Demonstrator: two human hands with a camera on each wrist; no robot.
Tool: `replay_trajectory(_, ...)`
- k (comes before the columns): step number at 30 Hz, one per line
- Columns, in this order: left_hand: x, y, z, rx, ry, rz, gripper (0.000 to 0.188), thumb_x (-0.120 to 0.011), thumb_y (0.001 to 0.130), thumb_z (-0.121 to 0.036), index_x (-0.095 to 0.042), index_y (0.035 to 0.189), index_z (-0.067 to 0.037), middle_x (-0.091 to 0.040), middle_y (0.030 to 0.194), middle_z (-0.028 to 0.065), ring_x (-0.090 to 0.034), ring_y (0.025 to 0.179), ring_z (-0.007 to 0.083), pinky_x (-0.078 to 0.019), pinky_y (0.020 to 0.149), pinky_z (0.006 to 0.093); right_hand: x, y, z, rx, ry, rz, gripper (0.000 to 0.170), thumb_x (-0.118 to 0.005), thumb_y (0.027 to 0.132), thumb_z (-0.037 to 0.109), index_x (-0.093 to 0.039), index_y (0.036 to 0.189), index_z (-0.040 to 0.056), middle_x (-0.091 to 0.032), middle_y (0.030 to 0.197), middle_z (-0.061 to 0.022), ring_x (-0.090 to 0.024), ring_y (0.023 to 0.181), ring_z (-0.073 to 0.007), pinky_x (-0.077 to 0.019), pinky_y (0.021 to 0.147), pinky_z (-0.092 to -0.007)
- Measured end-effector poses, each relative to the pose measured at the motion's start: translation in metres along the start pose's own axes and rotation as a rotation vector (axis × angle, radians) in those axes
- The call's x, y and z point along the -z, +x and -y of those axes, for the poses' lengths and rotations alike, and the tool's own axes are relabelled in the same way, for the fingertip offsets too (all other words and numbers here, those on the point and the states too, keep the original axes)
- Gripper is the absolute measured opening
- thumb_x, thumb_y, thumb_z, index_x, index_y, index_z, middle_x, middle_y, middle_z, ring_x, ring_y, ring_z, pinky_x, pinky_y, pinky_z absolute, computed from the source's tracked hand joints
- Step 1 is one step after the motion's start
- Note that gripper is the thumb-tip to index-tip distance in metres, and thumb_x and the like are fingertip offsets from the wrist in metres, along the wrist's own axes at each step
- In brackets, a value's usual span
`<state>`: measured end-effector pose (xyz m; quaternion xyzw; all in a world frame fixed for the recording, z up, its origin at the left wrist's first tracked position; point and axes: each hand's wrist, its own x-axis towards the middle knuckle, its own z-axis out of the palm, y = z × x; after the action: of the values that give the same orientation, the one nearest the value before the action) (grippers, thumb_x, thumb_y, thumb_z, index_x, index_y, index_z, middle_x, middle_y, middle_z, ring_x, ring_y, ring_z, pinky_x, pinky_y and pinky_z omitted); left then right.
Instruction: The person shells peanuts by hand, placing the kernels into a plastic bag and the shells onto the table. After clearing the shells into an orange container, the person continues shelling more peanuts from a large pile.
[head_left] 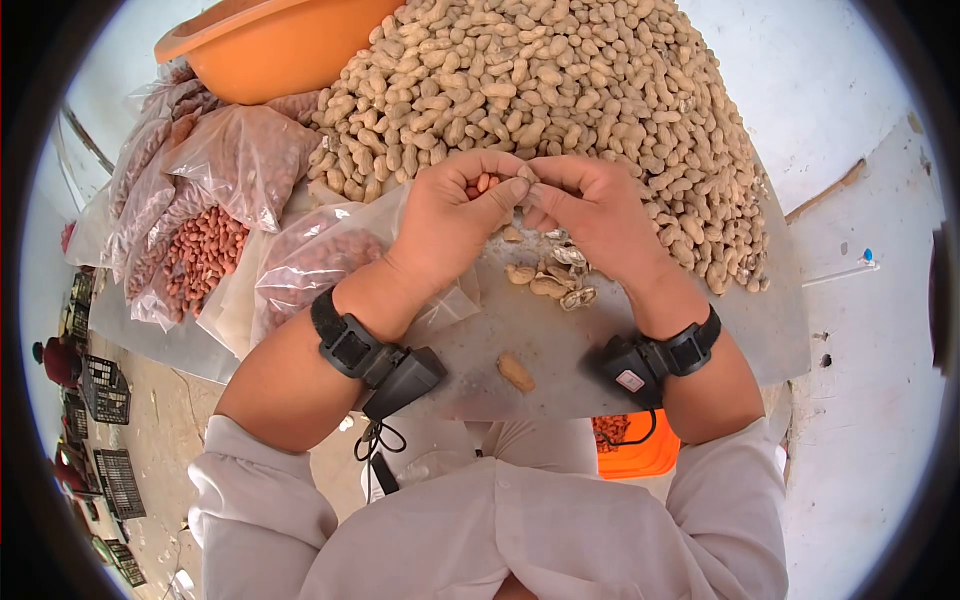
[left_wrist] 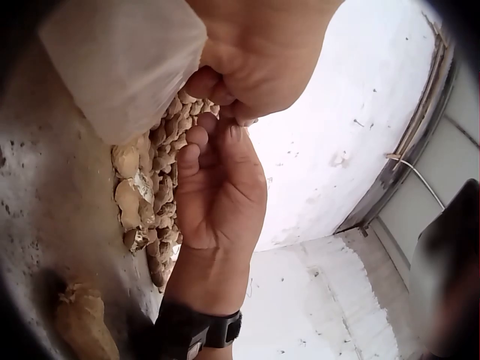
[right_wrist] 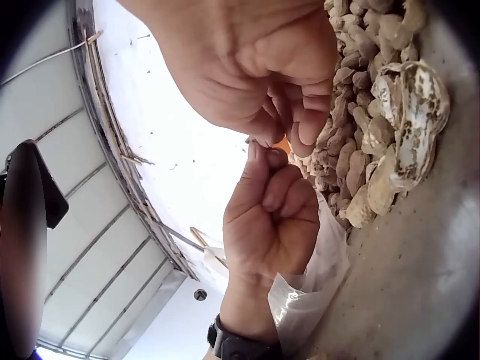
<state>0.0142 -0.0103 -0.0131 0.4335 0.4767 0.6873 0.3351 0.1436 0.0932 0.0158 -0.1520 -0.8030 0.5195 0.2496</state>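
Both hands meet fingertip to fingertip over the near edge of a large heap of unshelled peanuts (head_left: 540, 90). A peanut (head_left: 527, 174) is pinched between them, mostly covered by the fingers. My left hand (head_left: 445, 215) also cups several red kernels (head_left: 484, 184) in its curled fingers. From the other side, my right hand (head_left: 610, 215) pinches the same peanut with thumb and fingers. In the left wrist view, the right hand (left_wrist: 221, 187) has its fingers bent inward. Split empty shells (head_left: 560, 275) lie on the grey tabletop below the hands.
A single peanut (head_left: 516, 372) lies near the table's front edge. Clear bags of red kernels (head_left: 205, 250) stand at the left, below an orange basin (head_left: 280, 50). An orange container (head_left: 640, 455) with reddish contents sits beneath the table edge. A white wall (head_left: 870, 330) rises at the right.
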Motion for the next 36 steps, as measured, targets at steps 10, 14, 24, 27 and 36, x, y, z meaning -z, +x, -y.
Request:
replay_trajectory(10,0.001,0.003,0.013,-0.076,0.313,-0.074,0.008,-0.060,0.082,-0.007,-0.061,0.087,-0.001,-0.049,0.062,-0.0039,-0.040,0.055,0.0032,-0.0345,0.048,0.0198,-0.008,-0.001,-0.011,0.136,-0.333,-0.112,0.013,-0.059,0.076,0.010,-0.063,0.083,0.0000,-0.060,0.071,-0.0162,-0.059,0.065,-0.0304,-0.0459,0.059,-0.0334)
replay_trajectory(14,-0.002,0.001,0.010,-0.067,0.332,-0.086,0.006,-0.060,0.081,-0.006,-0.061,0.084,-0.002,-0.047,0.058,-0.0036,-0.039,0.053,0.0040,-0.0333,0.047,0.0212,-0.009,0.000,-0.011,0.137,-0.386,-0.128,0.012,-0.059,0.075,0.011,-0.062,0.081,0.0001,-0.060,0.072,-0.0161,-0.059,0.066,-0.0319,-0.0460,0.060,-0.0348)
replay_trajectory(24,-0.002,0.003,0.009,-0.104,0.439,-0.103,0.004,-0.060,0.077,-0.004,-0.060,0.080,-0.002,-0.047,0.060,0.0003,-0.041,0.055,0.0081,-0.0357,0.050,0.0237,-0.008,-0.001,-0.010,0.198,-0.530,-0.128,0.014,-0.056,0.075,0.012,-0.058,0.071,-0.0007,-0.057,0.067,-0.0163,-0.057,0.065,-0.0343,-0.0446,0.059,-0.0399)
replay_trajectory(27,-0.002,0.002,0.008,-0.112,0.474,-0.092,0.005,-0.060,0.075,-0.004,-0.061,0.080,-0.002,-0.048,0.061,0.0016,-0.043,0.055,0.0093,-0.0366,0.051,0.0243,-0.007,-0.002,-0.008,0.187,-0.551,-0.114,0.014,-0.057,0.074,0.013,-0.059,0.071,-0.0008,-0.057,0.067,-0.0169,-0.057,0.065,-0.0345,-0.0449,0.059,-0.0403)
replay_trajectory(36,0.001,0.002,0.011,-0.073,0.376,-0.010,0.014,-0.058,0.084,-0.005,-0.063,0.095,0.003,-0.051,0.064,-0.0032,-0.043,0.057,0.0031,-0.0355,0.050,0.0196,-0.001,-0.003,-0.001,0.137,-0.534,-0.056,0.018,-0.057,0.074,0.015,-0.058,0.070,-0.0025,-0.057,0.068,-0.0188,-0.057,0.066,-0.0356,-0.0448,0.060,-0.0416)
